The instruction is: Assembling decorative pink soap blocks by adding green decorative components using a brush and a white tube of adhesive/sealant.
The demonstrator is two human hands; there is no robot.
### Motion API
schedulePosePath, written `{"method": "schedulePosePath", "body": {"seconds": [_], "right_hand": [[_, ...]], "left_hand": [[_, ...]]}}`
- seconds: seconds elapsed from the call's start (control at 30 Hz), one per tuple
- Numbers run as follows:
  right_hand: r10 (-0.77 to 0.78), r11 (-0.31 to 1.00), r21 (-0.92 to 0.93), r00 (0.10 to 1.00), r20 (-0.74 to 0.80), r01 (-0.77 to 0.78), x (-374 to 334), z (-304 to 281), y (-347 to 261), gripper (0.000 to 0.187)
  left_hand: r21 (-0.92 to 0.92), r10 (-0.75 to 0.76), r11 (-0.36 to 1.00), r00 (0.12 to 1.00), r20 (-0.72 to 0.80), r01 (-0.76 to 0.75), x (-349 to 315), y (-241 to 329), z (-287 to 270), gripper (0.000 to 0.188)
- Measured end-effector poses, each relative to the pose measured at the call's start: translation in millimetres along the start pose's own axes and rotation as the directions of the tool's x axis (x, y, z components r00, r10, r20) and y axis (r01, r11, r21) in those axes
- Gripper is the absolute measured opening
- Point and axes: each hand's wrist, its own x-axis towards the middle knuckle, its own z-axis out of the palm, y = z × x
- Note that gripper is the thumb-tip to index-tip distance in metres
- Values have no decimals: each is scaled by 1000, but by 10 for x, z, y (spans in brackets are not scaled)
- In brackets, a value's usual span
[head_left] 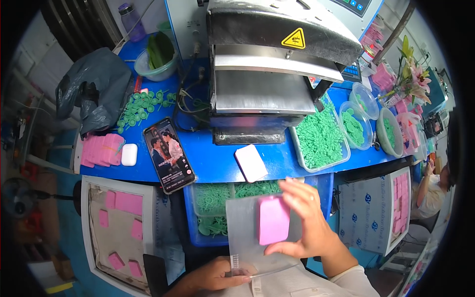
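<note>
My left hand (225, 274) is closed on the lower edge of a translucent plastic sheet (242, 218), close to my body. The sheet tilts up over the front edge of the table. A pink rounded block (273, 220) lies against its upper right part. My right hand (309, 218) is around the block's right side, thumb below its bottom end and fingers by its top end, spread apart. Another pink block (251, 163) with a pale top rests on the blue table beyond the sheet, in front of a press machine (262, 94) with metal plates.
A phone (169, 155), a white case (129, 155) and pink blocks (101, 150) lie at left. Tubs of green pieces (321, 138) stand at right; a blue tray (208, 237) sits below the table edge. Side trays (118, 227) hold pink pieces. Another person (430, 193) is far right.
</note>
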Motion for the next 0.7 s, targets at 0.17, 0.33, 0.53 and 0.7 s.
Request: {"method": "schedulePosePath", "body": {"seconds": [0.17, 0.33, 0.53, 0.7], "right_hand": [[29, 999, 23, 993, -116, -27, -24, -220, -8, 102], [-117, 993, -28, 978, -174, 113, -140, -358, -198, 75], [-123, 969, -237, 963, -238, 65, -35, -331, -139, 62], [-117, 954, -296, 963, -241, 42, 71, -316, -3, 57]], "left_hand": [[-236, 73, 968, 994, -84, -91, -19, 425, -91, 18], [-202, 307, 928, 950, -63, -313, 49, 774, -311, 18], [-441, 217, 860, 966, -142, -258, 283, 1016, -421, 28], [-398, 328, 839, 929, -172, -370, 491, 930, -487, 34]]}}
